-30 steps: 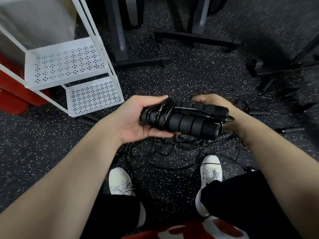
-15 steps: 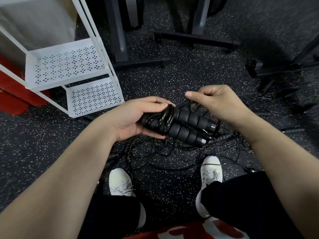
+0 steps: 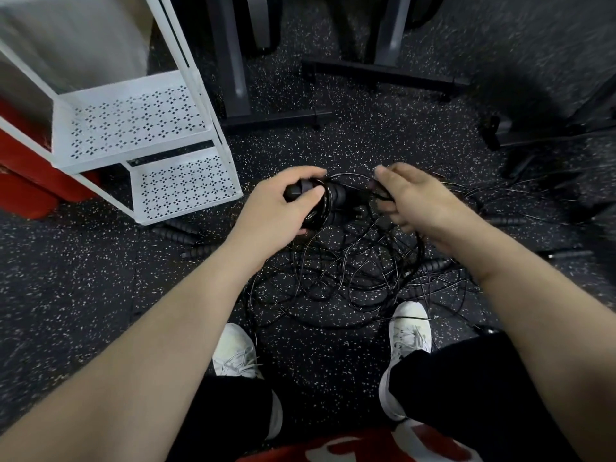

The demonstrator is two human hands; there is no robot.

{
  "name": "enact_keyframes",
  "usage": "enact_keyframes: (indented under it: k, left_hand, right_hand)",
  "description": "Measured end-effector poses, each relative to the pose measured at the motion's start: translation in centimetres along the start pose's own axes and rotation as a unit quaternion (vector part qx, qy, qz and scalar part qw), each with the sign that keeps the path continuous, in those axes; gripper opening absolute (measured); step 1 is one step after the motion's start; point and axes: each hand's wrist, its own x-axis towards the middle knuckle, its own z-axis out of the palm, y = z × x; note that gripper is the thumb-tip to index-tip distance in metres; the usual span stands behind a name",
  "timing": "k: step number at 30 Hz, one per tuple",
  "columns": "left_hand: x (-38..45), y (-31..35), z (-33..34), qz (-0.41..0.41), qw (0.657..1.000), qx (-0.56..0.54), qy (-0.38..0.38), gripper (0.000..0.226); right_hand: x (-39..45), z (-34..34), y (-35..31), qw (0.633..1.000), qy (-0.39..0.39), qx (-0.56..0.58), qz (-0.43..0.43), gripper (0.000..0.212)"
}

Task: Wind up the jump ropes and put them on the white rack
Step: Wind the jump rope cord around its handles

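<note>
1. Black speckled floor (image 3: pixel 350 138); white rack (image 3: pixel 133 128) far left, dark machine legs (image 3: pixel 233 61) behind.
2. Loose rope tangle (image 3: pixel 333 278) on floor between white shoes (image 3: pixel 410 328).
3. Left hand (image 3: pixel 283 208) grips wound jump rope (image 3: pixel 336 198), black handles bundled, mid-air right of rack.
4. Right hand (image 3: pixel 413 198) pinches its cord, fingers curled.

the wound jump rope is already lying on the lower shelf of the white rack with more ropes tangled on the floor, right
Not quite. The head view shows the wound jump rope in the left hand, not on the white rack, whose lower shelf is bare. More ropes do lie tangled on the floor.
</note>
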Motion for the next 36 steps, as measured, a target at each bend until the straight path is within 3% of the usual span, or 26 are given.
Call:
enact_keyframes:
  k: [4,9,14,21,25,32,36]
  left_hand:
    - [0.1,0.0,0.1,-0.002,0.998,-0.047,0.042,0.023]
    - [0.2,0.3,0.2,-0.036,0.986,-0.148,0.072,0.021]
    - [0.0,0.4,0.5,0.004,0.983,-0.159,0.096,0.021]
    - [0.1,0.6,0.8,0.026,0.974,-0.196,0.109,0.02]
    - [-0.1,0.5,1.3,0.063,0.969,-0.219,0.097,0.022]
    - [-0.7,0.4,2.6,0.097,0.949,-0.269,0.13,0.021]
    - [-0.1,0.7,1.9,0.033,0.916,-0.371,0.149,0.017]
  right_hand:
    - [-0.4,0.0,0.1,0.998,-0.054,-0.041,0.011,0.047]
    - [-0.6,-0.1,-0.3,0.998,-0.06,-0.012,-0.025,0.04]
    - [-0.2,0.0,0.1,0.996,-0.068,0.015,0.05,0.047]
    - [0.1,-0.6,-0.1,0.942,-0.138,0.276,0.129,0.034]
    - [0.3,-0.8,-0.1,0.925,-0.097,0.338,0.141,0.032]
    - [0.5,-0.2,-0.1,0.934,-0.025,0.345,0.093,0.032]
    - [-0.3,0.6,-0.3,0.986,-0.036,0.152,-0.059,0.033]
